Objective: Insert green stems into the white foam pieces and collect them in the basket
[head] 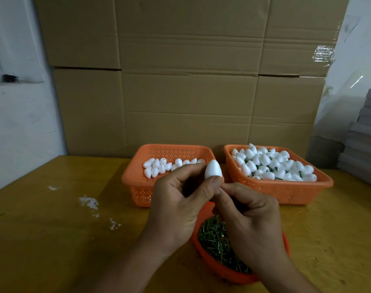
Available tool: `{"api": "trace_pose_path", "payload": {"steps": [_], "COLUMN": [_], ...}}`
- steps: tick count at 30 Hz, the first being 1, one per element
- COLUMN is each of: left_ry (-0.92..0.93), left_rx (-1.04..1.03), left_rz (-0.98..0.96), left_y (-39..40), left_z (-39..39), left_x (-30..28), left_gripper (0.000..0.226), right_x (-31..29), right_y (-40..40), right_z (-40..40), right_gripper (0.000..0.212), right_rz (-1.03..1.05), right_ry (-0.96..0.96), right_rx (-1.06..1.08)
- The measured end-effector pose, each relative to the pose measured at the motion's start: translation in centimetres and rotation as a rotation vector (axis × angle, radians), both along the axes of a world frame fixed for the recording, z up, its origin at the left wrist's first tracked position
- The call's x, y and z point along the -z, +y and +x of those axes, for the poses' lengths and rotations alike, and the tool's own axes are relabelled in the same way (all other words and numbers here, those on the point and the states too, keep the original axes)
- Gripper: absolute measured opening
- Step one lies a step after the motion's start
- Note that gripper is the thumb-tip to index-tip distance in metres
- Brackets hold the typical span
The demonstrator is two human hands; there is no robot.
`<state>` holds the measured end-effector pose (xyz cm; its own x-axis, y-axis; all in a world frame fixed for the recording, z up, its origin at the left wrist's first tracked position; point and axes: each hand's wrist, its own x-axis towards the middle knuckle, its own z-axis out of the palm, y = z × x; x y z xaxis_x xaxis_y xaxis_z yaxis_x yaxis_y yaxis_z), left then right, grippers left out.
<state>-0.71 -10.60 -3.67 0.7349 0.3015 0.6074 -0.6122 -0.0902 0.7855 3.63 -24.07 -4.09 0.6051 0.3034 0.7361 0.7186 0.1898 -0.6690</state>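
We hold the white egg-shaped foam piece (pixel 213 169) above the table in our left hand (pixel 178 206) – fingers curled round it; the right hand (pixel 248 210) pinches at its base, stem hidden. Pushed crooked, the stem could tear the foam.

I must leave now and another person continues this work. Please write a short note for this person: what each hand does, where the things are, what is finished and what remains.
Left hand: grip on one white foam piece, pointed end up.
Right hand: fingertips pinched at the base of that piece; whether they hold a stem is hidden.
Green stems: in the near orange bowl.
Left basket: plain foam pieces, not yet done.
Right basket: heaped finished pieces with stems.
Left to do: finish this piece, drop it in the right basket, then work through the left basket.
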Motion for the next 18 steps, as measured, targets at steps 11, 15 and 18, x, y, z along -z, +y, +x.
{"api": "trace_pose_path", "payload": {"steps": [11,15,18], "left_ry": [0.032,0.049,0.038], "left_rx": [-0.021,-0.032,-0.029], "left_rz": [0.083,0.085,0.081], "left_y": [-0.32,-0.24,-0.25], "left_z": [-0.21,0.07,0.15], "left_x": [-0.09,0.29,0.49], "left_gripper": [0.021,0.030,0.031], "right_x": [0.05,0.22,0.25], "right_y": [0.10,0.18,0.20], "right_z": [-0.33,-0.27,-0.25], "right_gripper": [0.012,0.013,0.014], "right_rz": [0.025,0.024,0.030], "right_ry": [0.020,0.045,0.046], "right_rx": [0.007,0.014,0.013]}}
